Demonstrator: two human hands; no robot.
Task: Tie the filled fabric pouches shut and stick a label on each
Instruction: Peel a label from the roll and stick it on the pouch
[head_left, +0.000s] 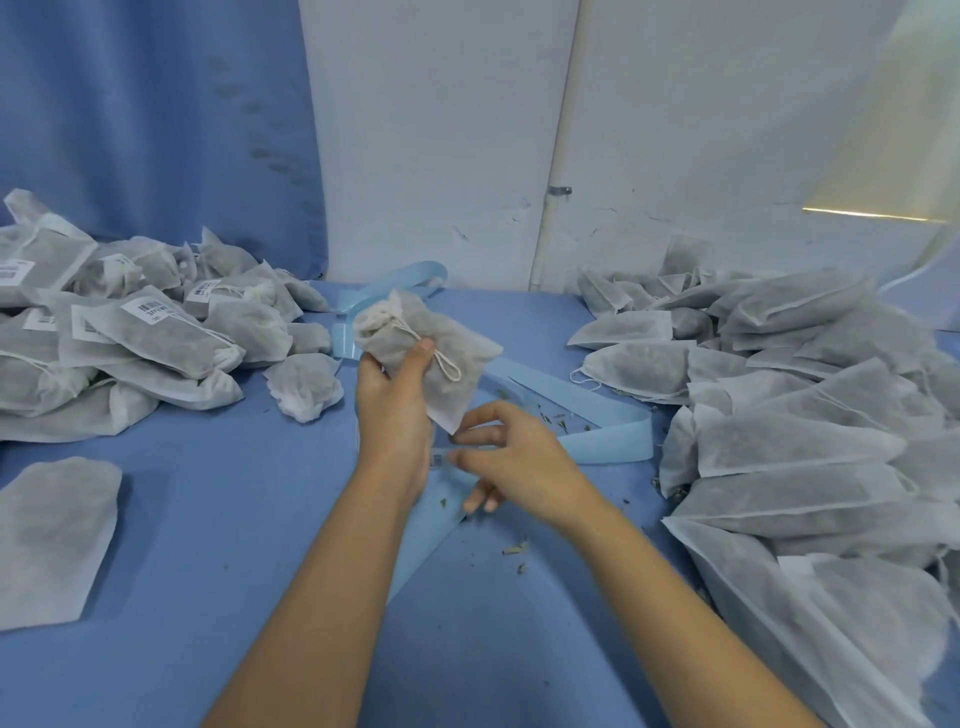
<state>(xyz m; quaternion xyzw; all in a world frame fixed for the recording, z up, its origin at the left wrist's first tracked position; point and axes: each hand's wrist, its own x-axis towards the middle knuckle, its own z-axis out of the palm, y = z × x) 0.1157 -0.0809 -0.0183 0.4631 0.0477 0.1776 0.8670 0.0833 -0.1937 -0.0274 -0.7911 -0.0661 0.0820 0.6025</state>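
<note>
Right hand (514, 457): you are pinching a label (440, 460) off the strip (597, 423).
Left hand (395, 395): you are gripping the tied pouch (467, 358).
Pouch: lying at twelve o'clock from the label.

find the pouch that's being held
Head view, centre: the left hand grips the pouch above the backing strip, between the labelled pile at left and the unlabelled pile at right.

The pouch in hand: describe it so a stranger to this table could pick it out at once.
On the blue table, between the labelled pile on the left and the unlabelled pile on the right, the left hand grips one pouch in the air. Unlike its neighbours it lies on no pile, its neck is tied with a looped cord, and it bears no visible label.
</note>
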